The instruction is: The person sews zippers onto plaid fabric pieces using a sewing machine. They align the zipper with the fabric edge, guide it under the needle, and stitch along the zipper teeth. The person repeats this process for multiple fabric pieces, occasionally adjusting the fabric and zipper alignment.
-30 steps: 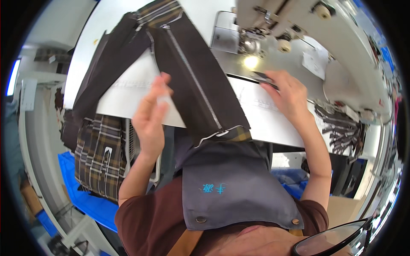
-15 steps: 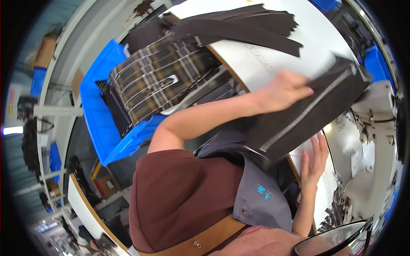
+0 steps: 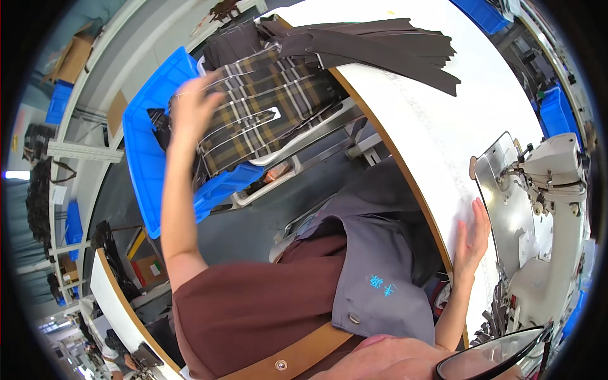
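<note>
My left hand is stretched out over the left edge of a stack of plaid fabric pieces, its fingers apart and slightly blurred. I cannot tell whether its fingertips touch the cloth. The stack, brown, black and white checked with a small white patch on top, lies over a blue plastic bin. My right hand rests on the white table at its near right part, fingers extended, nothing in them. Just beside it stands a sewing machine with a metal bed plate.
Long dark fabric strips lie fanned out on the far part of the table. A tuft of dark scraps sits by the machine. Shelves with a cardboard box and blue bins run along the left. The table's brown edge curves past my lap.
My left hand has swung left from above the table to the plaid stack. The dark zippered fabric panel that was under it is no longer in sight. My right hand stays on the table.
</note>
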A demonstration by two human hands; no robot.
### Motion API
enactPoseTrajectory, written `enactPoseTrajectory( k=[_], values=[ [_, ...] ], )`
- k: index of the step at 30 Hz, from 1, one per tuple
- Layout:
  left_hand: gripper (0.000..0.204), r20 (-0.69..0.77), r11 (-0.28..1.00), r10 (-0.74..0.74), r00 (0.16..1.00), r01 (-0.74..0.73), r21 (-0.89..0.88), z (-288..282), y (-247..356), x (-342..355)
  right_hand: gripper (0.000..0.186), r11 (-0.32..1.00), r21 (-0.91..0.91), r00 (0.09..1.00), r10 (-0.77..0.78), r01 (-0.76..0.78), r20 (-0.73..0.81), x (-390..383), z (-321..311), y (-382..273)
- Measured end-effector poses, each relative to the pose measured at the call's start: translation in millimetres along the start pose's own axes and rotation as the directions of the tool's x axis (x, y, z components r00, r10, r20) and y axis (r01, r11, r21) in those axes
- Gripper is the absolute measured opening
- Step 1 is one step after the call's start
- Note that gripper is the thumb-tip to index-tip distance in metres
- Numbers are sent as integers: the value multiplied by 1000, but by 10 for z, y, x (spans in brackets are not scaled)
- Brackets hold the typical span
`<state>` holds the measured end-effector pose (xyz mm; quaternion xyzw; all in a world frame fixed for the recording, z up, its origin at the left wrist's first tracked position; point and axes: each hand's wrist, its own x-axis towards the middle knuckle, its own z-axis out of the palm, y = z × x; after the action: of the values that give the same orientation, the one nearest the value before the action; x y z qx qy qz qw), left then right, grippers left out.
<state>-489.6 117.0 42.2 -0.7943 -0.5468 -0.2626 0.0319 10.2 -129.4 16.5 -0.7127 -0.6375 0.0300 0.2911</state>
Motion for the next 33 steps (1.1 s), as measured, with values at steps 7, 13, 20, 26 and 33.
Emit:
enactPoseTrajectory(
  k=[7, 13, 20, 26, 33],
  values=[
    [43, 584, 983, -132, 801, 31, 179, 1473, 300, 667, 37, 994, 65, 996, 84, -83, -8, 16, -5, -17],
    [16, 86, 890, -233, 969, 177, 421, 537, -476, 995, 36, 986, 118, 992, 119, -115, -27, 33, 8, -3],
    [20, 147, 612, 225, 963, -22, -791, -199, 2027, 803, 55, 908, 372, 981, 167, -194, 103, 109, -45, -102],
    [23, -86, 90, 671, 736, -197, -976, -66, 3469, 1204, 89, 288, 943, 984, 113, -164, 137, 394, -90, -531],
    [25, -137, 9, 687, 714, -196, -981, -100, 3932, 1314, 17, 279, 954, 957, 289, -113, 28, 577, -626, -338]
  ],
)
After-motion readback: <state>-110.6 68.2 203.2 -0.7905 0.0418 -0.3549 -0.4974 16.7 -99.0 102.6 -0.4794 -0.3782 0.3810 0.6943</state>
